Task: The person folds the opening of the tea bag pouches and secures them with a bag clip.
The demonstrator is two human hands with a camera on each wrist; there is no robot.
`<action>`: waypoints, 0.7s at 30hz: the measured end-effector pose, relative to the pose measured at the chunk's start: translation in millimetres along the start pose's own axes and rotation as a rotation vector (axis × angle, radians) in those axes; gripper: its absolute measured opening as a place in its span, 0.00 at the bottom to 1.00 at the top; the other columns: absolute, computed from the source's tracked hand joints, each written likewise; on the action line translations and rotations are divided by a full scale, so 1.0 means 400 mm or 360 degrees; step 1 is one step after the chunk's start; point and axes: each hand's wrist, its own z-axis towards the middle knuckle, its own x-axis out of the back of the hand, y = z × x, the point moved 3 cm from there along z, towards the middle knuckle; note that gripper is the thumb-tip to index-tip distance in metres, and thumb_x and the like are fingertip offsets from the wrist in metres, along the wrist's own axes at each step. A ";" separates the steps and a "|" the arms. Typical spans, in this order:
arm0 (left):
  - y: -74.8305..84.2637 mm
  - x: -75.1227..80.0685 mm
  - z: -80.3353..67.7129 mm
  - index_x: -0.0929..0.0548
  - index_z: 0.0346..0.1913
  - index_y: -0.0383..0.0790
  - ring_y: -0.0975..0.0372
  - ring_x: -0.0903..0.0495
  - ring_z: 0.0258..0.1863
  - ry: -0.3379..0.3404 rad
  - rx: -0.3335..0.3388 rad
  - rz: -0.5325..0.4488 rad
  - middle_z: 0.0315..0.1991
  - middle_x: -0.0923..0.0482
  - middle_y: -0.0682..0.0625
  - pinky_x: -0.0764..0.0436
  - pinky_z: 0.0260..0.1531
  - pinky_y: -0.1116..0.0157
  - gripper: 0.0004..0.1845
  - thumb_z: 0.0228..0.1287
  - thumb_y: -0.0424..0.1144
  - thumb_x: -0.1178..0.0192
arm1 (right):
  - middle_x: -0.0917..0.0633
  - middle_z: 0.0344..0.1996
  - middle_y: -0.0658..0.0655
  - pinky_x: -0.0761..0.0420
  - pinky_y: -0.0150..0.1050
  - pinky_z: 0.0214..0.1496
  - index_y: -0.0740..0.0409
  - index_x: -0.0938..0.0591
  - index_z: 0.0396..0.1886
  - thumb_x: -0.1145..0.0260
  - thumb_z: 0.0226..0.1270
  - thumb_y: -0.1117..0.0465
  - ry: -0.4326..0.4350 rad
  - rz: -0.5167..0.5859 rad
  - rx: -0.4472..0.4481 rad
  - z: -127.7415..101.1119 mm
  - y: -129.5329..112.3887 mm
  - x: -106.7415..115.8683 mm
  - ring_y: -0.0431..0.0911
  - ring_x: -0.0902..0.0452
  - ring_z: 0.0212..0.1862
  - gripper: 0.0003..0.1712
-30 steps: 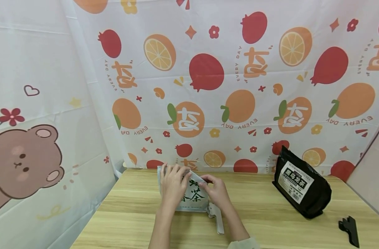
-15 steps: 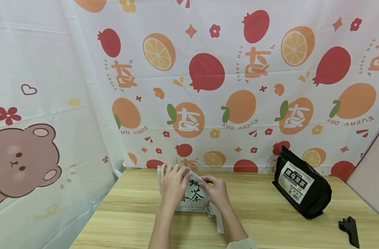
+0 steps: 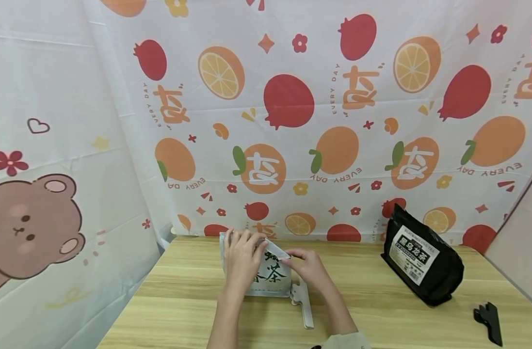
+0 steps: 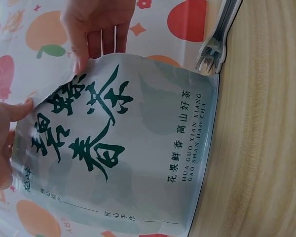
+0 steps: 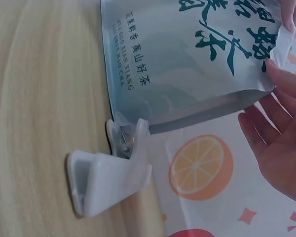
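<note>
A pale green tea bag (image 3: 272, 278) with dark green characters stands upright on the table. My left hand (image 3: 241, 254) grips its top edge from the left, thumb on the front and fingers behind. At the top right corner my right hand (image 3: 308, 267) pinches the bag; its thumb lies on the front in the right wrist view, with the other fingers behind. Between the hands the top edge is folded over toward the front, showing as a pale flap (image 3: 278, 250). A white bag clip (image 3: 306, 308) lies by the bag's lower right corner, its jaws spread apart.
A black tea bag (image 3: 423, 257) with a white label leans at the right of the wooden table (image 3: 169, 300). In front of it lies a black clip (image 3: 489, 322). A fruit-print cloth (image 3: 287, 102) hangs behind the table's far edge.
My right hand has shifted slightly right and down at the bag's corner, and the folded flap shows more. The left hand keeps its place.
</note>
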 end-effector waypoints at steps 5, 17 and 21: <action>0.002 0.000 -0.003 0.15 0.36 0.46 0.55 0.29 0.43 -0.0005 0.0008 -0.0002 0.33 0.23 0.52 0.51 0.62 0.52 0.06 0.56 0.41 0.36 | 0.16 0.35 0.55 0.22 0.41 0.40 0.62 0.16 0.41 0.34 0.59 0.59 0.0112 0.0037 -0.0089 0.001 0.007 -0.007 0.47 0.22 0.39 0.14; 0.005 -0.002 -0.002 0.16 0.36 0.45 0.54 0.30 0.44 -0.0013 0.0008 -0.0008 0.33 0.23 0.52 0.51 0.62 0.51 0.06 0.56 0.41 0.36 | 0.15 0.30 0.54 0.23 0.39 0.36 0.62 0.13 0.33 0.30 0.53 0.62 0.0344 0.0031 -0.0135 0.006 0.004 -0.015 0.43 0.21 0.35 0.08; 0.004 -0.002 -0.004 0.16 0.35 0.45 0.54 0.29 0.43 0.0013 -0.0008 -0.0006 0.33 0.22 0.52 0.51 0.62 0.52 0.05 0.56 0.40 0.36 | 0.15 0.32 0.55 0.27 0.35 0.27 0.61 0.14 0.36 0.31 0.55 0.60 0.0242 -0.0044 -0.0077 0.003 0.002 -0.014 0.42 0.26 0.28 0.11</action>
